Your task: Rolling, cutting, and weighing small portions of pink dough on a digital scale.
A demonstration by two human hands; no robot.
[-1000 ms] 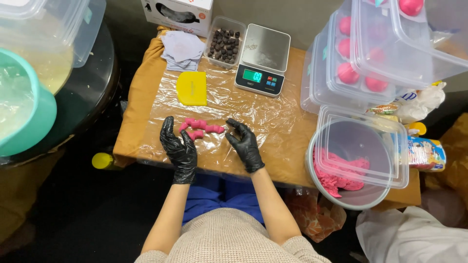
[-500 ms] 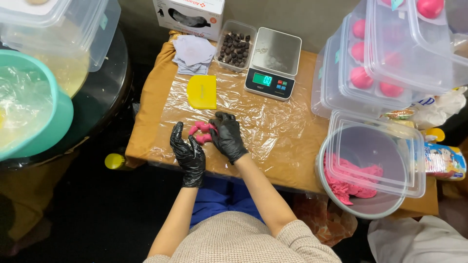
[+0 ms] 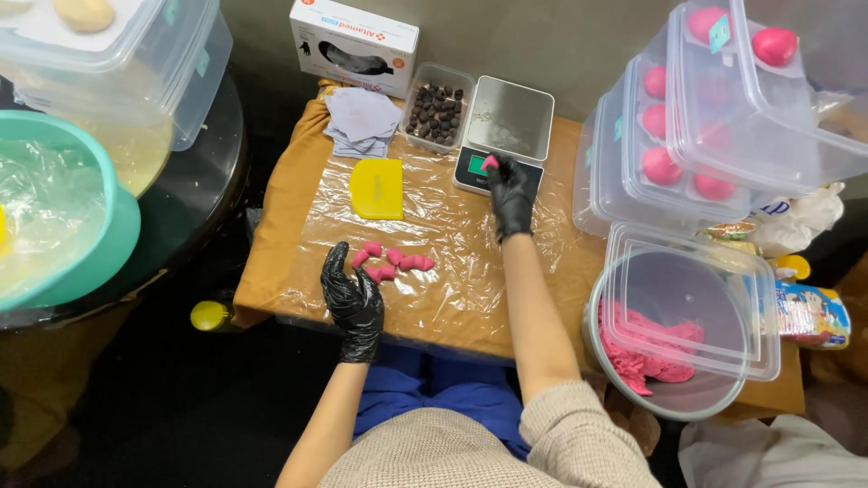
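Observation:
My right hand (image 3: 511, 192), in a black glove, holds a small pink dough piece (image 3: 489, 163) at the front edge of the digital kitchen scale (image 3: 507, 120). In its own black glove, my left hand (image 3: 351, 296) rests on the plastic-wrapped board (image 3: 452, 262), fingers apart, beside several pink dough pieces (image 3: 398, 263) lying in a short row. A yellow dough scraper (image 3: 377, 188) lies on the wrap further back.
A tray of dark balls (image 3: 438, 113), paper squares (image 3: 360, 120) and a glove box (image 3: 354, 43) stand at the back. At right are stacked clear boxes with pink balls (image 3: 723, 117) and a metal bowl of pink dough (image 3: 665, 348). A teal bowl (image 3: 63, 217) is at left.
My right hand has left the row of dough pieces and reached back to the scale with one pink piece. My left hand has stayed by the row.

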